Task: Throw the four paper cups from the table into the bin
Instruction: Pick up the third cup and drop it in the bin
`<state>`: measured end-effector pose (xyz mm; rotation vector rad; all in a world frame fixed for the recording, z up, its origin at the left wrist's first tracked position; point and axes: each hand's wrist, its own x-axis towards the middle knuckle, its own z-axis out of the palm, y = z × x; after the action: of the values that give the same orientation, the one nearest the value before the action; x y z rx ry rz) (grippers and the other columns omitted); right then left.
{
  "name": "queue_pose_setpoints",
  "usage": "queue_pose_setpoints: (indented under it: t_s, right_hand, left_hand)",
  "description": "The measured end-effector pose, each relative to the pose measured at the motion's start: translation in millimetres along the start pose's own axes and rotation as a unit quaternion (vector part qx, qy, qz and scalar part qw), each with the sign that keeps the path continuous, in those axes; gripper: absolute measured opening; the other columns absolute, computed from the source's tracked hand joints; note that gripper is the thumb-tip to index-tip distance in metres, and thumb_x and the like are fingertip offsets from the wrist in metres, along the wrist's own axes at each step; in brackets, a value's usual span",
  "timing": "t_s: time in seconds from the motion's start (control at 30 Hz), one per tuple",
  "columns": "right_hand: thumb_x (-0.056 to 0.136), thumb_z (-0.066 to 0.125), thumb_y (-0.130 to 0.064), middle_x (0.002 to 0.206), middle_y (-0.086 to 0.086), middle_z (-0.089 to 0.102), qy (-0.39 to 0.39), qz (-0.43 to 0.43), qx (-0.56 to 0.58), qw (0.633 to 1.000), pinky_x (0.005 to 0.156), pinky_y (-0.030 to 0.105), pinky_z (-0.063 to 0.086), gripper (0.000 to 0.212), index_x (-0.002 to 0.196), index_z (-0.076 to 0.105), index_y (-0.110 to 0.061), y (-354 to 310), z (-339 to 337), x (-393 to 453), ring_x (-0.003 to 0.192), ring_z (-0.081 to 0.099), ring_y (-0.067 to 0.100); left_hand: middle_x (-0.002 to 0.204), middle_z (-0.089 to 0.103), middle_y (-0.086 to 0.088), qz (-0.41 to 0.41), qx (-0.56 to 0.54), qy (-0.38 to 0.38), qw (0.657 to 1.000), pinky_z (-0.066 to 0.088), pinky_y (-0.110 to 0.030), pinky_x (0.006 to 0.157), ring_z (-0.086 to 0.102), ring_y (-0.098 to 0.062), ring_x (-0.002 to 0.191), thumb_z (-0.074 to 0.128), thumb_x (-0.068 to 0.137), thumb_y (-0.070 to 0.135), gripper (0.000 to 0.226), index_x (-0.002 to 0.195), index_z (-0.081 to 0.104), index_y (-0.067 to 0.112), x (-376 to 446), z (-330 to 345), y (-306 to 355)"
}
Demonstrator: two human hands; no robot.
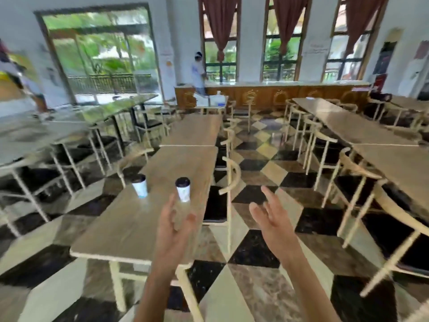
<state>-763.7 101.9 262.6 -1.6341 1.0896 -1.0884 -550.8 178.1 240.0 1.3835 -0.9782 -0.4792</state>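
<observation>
Two paper cups stand up straight on the long wooden table (130,219). Each one is white with a dark lid. The near cup (183,189) is just past the fingertips of the left hand (175,225), close to the table's right edge. The far cup (140,185) sits farther off to the left of that hand, near the middle of the tabletop. The two cups are apart and do not touch. The picture is blurry, so small marks on the cups cannot be read.

The tabletop around the cups is bare, with lots of flat room between them and the near edge. The near corner of the table lies right under the left wrist.

The left hand is over the table with its fingers spread and a bit curled. It holds nothing and does not touch the near cup. The right hand (270,219) is out past the table's right edge, over the checkered floor (250,270). Its fingers are spread wide too, and it is empty.

A chair (228,182) stands just beside the table's right edge, between the two hands and a little beyond them. More tables and chairs stand farther to the right, across an open strip of floor.
</observation>
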Motion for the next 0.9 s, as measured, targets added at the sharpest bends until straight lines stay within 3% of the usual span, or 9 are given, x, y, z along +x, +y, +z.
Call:
queue_pose_setpoints:
  t_s: [0.1, 0.2, 0.37, 0.43, 0.63, 0.9]
  right_hand:
    - [0.088, 0.056, -0.058, 0.159, -0.013, 0.030, -0.058, -0.007, 0.016, 0.998, 0.118, 0.044, 0.029, 0.070, 0.150, 0.029, -0.043, -6.3, 68.6, 25.9, 0.145, 0.029, 0.010]
    - [0.087, 0.055, -0.061, 0.159, -0.015, 0.028, -0.111, -0.015, 0.015, 0.994, 0.116, 0.042, 0.032, 0.068, 0.148, 0.028, -0.048, -8.6, 123.3, 51.1, 0.145, 0.029, 0.009]
    - [0.085, 0.056, -0.065, 0.154, -0.024, 0.029, -0.165, -0.020, 0.040, 0.985, 0.115, 0.040, 0.032, 0.065, 0.143, 0.029, -0.056, -1.7, 193.9, 102.5, 0.140, 0.028, 0.001]
    - [0.083, 0.055, -0.067, 0.156, -0.021, 0.030, -0.179, -0.027, 0.045, 0.983, 0.117, 0.041, 0.031, 0.069, 0.145, 0.030, -0.051, 2.9, 217.8, 128.9, 0.144, 0.027, 0.002]
    - [0.092, 0.057, -0.049, 0.158, -0.016, 0.031, -0.195, -0.014, 0.060, 0.979, 0.118, 0.040, 0.031, 0.063, 0.149, 0.033, -0.040, 9.4, 282.6, 234.0, 0.144, 0.030, 0.004]
    - [0.094, 0.059, -0.038, 0.153, -0.017, 0.033, -0.221, -0.014, 0.059, 0.973, 0.120, 0.039, 0.027, 0.064, 0.151, 0.033, -0.028, 23.6, 353.9, 327.1, 0.144, 0.031, 0.007]
  left_hand:
    - [0.154, 0.040, 0.005, -0.013, 0.038, 0.059, 0.997, 0.041, -0.043, 0.108, 0.043, -0.020, 0.135, 0.067, 0.090, 0.038, 0.070, 0.152, 0.037, 0.028, 18.8, -56.4, -15.3]
    - [0.150, 0.038, 0.009, -0.023, 0.044, 0.098, 0.994, 0.042, -0.038, 0.101, 0.042, -0.018, 0.133, 0.064, 0.082, 0.055, 0.073, 0.149, 0.036, 0.040, 34.6, -98.1, -30.5]
    - [0.156, 0.034, 0.006, -0.033, 0.067, 0.143, 0.987, 0.039, -0.036, 0.099, 0.040, -0.020, 0.133, 0.064, 0.084, 0.055, 0.071, 0.148, 0.035, 0.044, 81.7, -138.8, -65.3]
    - [0.155, 0.035, 0.008, -0.038, 0.077, 0.152, 0.985, 0.040, -0.037, 0.100, 0.040, -0.018, 0.132, 0.064, 0.082, 0.056, 0.076, 0.150, 0.035, 0.040, 110.5, -146.9, -78.8]
    - [0.157, 0.036, 0.008, -0.051, 0.097, 0.170, 0.979, 0.038, -0.037, 0.103, 0.042, -0.020, 0.133, 0.064, 0.078, 0.058, 0.082, 0.152, 0.035, 0.035, 213.9, -157.3, -110.9]
    - [0.148, 0.039, 0.013, -0.070, 0.093, 0.181, 0.977, 0.038, -0.039, 0.105, 0.045, -0.019, 0.128, 0.067, 0.084, 0.047, 0.073, 0.149, 0.039, 0.034, 319.6, -160.0, -155.2]
